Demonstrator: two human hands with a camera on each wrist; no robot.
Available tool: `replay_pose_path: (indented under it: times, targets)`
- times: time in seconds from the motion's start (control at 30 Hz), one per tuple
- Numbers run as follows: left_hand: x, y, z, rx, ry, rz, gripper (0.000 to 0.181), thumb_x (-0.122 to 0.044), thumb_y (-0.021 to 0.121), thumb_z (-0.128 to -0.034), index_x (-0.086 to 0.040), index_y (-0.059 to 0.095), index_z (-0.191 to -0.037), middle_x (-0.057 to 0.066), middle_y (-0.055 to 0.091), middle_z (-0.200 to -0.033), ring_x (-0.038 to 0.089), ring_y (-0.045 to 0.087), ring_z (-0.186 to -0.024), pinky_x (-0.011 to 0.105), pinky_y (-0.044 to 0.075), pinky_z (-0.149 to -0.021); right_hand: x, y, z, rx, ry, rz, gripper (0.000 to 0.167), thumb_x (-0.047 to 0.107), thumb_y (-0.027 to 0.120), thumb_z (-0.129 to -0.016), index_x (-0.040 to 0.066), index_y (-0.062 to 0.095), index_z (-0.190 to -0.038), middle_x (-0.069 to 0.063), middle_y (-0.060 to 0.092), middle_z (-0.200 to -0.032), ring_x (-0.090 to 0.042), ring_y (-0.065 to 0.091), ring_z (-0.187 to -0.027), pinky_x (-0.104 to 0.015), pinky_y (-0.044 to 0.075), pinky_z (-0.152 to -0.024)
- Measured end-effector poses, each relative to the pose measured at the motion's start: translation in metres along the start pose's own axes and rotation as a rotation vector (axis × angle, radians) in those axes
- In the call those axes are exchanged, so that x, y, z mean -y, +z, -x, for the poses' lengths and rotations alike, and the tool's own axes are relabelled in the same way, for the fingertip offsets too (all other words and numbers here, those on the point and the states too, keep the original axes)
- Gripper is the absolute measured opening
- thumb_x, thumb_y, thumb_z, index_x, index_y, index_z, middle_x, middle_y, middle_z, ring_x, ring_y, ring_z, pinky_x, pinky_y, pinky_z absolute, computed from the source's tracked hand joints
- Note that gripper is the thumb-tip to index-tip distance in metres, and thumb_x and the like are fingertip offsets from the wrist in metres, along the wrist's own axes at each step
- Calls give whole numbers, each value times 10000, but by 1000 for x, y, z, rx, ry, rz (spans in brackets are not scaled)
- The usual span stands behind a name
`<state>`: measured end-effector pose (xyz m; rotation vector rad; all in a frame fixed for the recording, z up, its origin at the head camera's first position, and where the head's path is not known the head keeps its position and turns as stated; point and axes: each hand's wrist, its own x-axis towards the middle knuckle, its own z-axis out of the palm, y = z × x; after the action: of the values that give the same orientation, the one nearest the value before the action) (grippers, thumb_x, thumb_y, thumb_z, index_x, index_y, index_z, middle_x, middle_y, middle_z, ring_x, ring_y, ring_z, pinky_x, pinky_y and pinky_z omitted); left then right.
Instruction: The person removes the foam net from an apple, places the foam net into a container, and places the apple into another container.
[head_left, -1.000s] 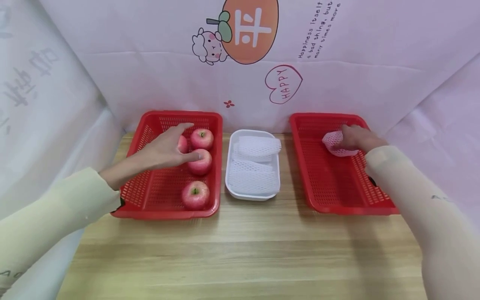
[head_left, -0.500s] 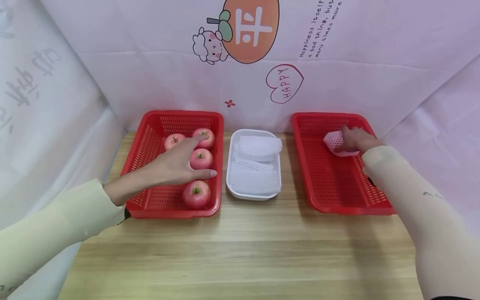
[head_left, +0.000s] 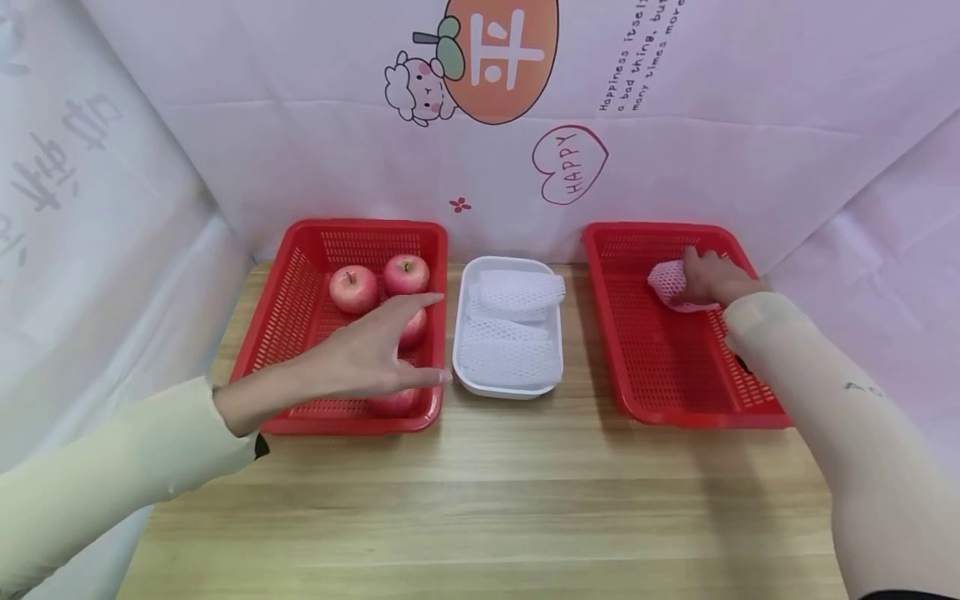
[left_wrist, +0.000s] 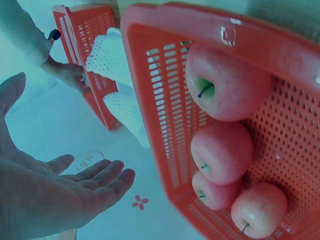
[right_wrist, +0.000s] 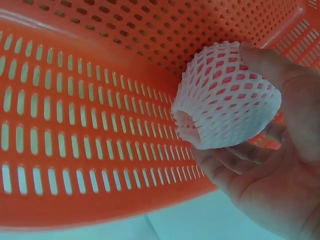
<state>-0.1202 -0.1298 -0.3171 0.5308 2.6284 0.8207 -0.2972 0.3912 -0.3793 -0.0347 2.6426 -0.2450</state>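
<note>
My left hand (head_left: pixel 367 350) hovers over the near right part of the left red basket (head_left: pixel 258 354), thumb and fingers spread apart and holding nothing. Several red apples (head_left: pixel 353 288) lie in that basket; in the head view the hand partly covers two of them. The left wrist view shows the palm (left_wrist: pixel 65 195) free, beside the basket wall. Inside the right red basket (head_left: pixel 622 367), my right hand (head_left: pixel 716 279) holds an apple in a white foam net (right_wrist: pixel 225 95), fingers curled round its underside and thumb on top.
Between the baskets stands a white tray (head_left: pixel 459 333) with white foam nets (head_left: pixel 517 293) in it, one overhanging its right rim. A wooden table (head_left: pixel 480 500) carries everything. White printed cloth (head_left: pixel 337 150) hangs behind and at both sides.
My left hand has moved right and toward me, from the apples at the back to above the nearer ones, uncovering the back apples. The right hand has stayed almost still.
</note>
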Motion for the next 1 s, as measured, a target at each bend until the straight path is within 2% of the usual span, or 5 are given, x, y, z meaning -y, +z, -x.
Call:
replay_pose_path:
  times: [0.17,0.47,0.67,0.83,1.0]
  targets:
    - [-6,8,3,15,30,12,1042,-526,860,-824,-213,314,-1655,23,482,-1516,196,516,-1279,490,589,-984,-3,2,-3,-29,-12,21,1213,393,903,-808,-85,113,-1596,-431,294,-1459,-644,325,-1303,-812,385,-1042]
    - [-17,19,16,50,55,23,1031,-596,836,-830,-282,308,-1658,-24,467,-1574,222,491,-1391,544,523,-1069,3,-2,8,-146,-114,66,1028,399,875,-816,-92,285,-1501,-385,425,-1351,-578,419,-1228,-753,476,-974]
    - [-20,24,21,83,42,23,1015,-627,822,-829,-299,322,-1649,-23,487,-1539,227,510,-1365,541,527,-1065,13,-15,29,-254,-202,131,850,344,835,-859,-116,391,-1419,-406,499,-1281,-562,511,-1155,-696,496,-928]
    - [-21,26,25,95,33,29,1005,-633,815,-832,-316,319,-1647,-16,484,-1539,238,506,-1372,557,538,-1047,25,-24,49,-297,-251,133,866,357,860,-843,-104,421,-1430,-392,530,-1273,-537,535,-1126,-681,514,-892]
    - [-20,27,27,74,44,37,1004,-613,821,-838,-296,321,-1649,-7,477,-1549,250,503,-1380,570,517,-1074,47,-31,74,-320,-305,110,902,391,886,-821,-58,438,-1462,-356,538,-1280,-497,545,-1105,-664,542,-848]
